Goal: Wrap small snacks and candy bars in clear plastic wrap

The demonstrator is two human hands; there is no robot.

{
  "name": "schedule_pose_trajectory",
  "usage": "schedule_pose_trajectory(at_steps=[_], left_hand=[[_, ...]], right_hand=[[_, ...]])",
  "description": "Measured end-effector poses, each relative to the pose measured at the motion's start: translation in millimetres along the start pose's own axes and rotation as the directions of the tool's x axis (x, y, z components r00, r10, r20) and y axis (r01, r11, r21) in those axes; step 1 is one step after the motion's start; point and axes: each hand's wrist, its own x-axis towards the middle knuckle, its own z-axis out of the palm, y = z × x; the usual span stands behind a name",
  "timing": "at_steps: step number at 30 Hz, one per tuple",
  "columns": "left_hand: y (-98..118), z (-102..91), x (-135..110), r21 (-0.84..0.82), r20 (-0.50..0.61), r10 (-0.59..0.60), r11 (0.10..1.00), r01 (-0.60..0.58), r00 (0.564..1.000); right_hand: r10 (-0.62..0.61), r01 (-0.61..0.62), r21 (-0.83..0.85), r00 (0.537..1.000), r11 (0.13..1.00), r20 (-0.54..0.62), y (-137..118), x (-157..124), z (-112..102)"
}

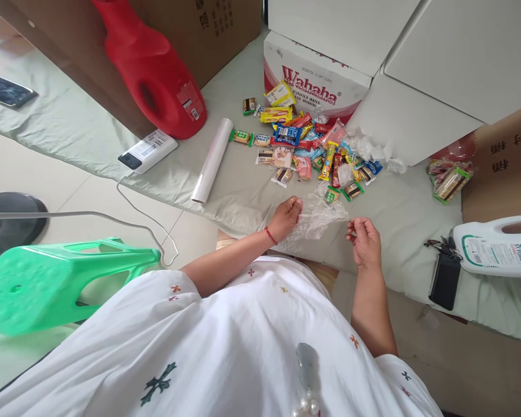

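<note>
A crumpled sheet of clear plastic film (319,219) stretches between my two hands at the near edge of the cloth-covered surface. My left hand (285,220), with a red string on its wrist, is closed on the film's left side. On the other side, my right hand (364,238) pinches a drawn-out corner of it between thumb and finger. Just beyond the film lies a pile of wrapped snacks (304,136) in many colours, some small packs lying apart. Bunched clear plastic (367,145) sits at the pile's right.
A white roll (212,161) lies left of the snacks, near a red jug (156,75) and a power bank (148,152). Behind stands a Wahaha carton (316,78). To the right are a white bottle (497,246) and a black case (445,281). A green stool (65,284) is at left.
</note>
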Motion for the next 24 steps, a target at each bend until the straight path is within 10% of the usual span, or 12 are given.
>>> schedule_pose_trajectory(at_steps=[9, 24], left_hand=[[2, 7.9, 0, -0.218, -0.119, -0.089, 0.974, 0.061, 0.989], [3, -4.4, 9, -0.487, -0.08, -0.237, 0.857, 0.17, 0.968]], right_hand=[[0.382, -0.349, -0.181, 0.902, 0.919, 0.199, 29, -23, 52], [0.361, -0.354, -0.073, 0.895, 0.932, 0.261, 23, -26, 68]])
